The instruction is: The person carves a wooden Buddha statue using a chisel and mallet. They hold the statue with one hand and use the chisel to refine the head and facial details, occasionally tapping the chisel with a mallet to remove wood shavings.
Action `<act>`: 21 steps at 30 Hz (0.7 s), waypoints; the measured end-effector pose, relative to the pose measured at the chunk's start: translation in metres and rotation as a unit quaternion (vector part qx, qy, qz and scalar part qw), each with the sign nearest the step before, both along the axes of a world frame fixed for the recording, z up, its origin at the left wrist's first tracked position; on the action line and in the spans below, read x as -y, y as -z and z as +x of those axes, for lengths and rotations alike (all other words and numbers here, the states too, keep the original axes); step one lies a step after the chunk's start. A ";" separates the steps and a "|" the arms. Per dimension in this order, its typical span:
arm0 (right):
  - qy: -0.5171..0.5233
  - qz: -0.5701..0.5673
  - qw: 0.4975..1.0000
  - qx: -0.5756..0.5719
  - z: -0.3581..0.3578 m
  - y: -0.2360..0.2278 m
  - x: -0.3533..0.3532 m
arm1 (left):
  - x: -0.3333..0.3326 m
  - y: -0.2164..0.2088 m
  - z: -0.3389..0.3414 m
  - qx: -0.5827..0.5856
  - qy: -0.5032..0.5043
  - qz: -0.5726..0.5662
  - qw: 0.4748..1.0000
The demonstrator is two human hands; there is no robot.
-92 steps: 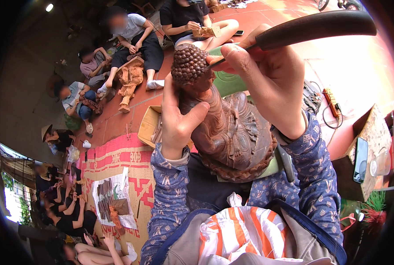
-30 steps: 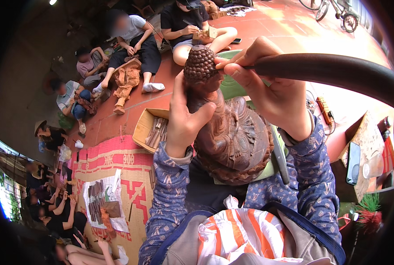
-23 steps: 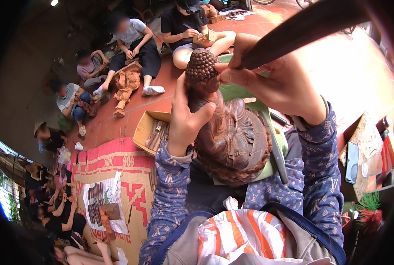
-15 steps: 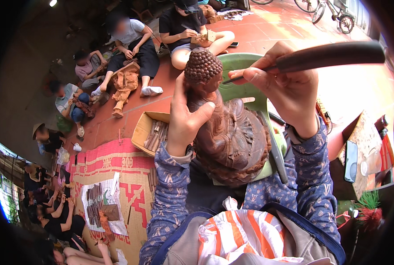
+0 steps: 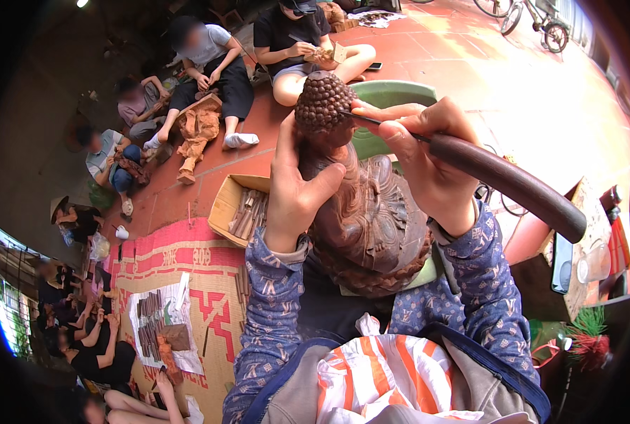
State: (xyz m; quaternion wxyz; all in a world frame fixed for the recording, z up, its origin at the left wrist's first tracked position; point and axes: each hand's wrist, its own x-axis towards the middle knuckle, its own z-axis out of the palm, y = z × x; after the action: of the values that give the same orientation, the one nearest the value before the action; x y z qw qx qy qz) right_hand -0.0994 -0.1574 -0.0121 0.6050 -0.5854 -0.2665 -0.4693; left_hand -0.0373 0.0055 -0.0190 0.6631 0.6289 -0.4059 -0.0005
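1. Left hand point(image 5: 297, 192) clasps the brown statue point(image 5: 375, 219), between the blue sleeves point(image 5: 486, 293), at its neck.
2. Right hand point(image 5: 434, 164) pinches a dark tool point(image 5: 509, 181), tip at the statue's head.
3. Sleeves bear pale monograms (the mat point(image 5: 195, 280), red lettering).

wooden statue point(image 5: 375, 219): dark brown, seated, knobbed hair | carving tool point(image 5: 488, 169): curved dark handle, tip at hairline

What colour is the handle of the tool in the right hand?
The handle is dark brown; the head view shows it best.
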 end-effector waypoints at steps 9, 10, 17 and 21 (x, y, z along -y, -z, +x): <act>0.039 -0.001 0.999 0.015 0.002 0.002 -0.003 | 0.002 0.001 0.001 0.009 -0.001 -0.006 1.000; 0.049 -0.003 0.999 0.016 0.002 0.002 -0.004 | 0.002 0.001 0.001 0.013 -0.004 -0.005 1.000; 0.127 -0.029 0.991 0.030 0.002 0.000 -0.011 | 0.002 0.000 0.000 0.024 -0.006 0.003 1.000; 0.089 0.000 0.996 -0.024 -0.001 -0.004 -0.009 | 0.002 0.001 0.000 0.034 -0.020 0.002 0.999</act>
State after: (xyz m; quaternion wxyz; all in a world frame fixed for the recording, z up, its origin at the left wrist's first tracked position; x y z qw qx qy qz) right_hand -0.1000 -0.1486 -0.0079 0.5671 -0.6177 -0.1993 -0.5071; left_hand -0.0374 0.0034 -0.0197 0.6476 0.6381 -0.4152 0.0332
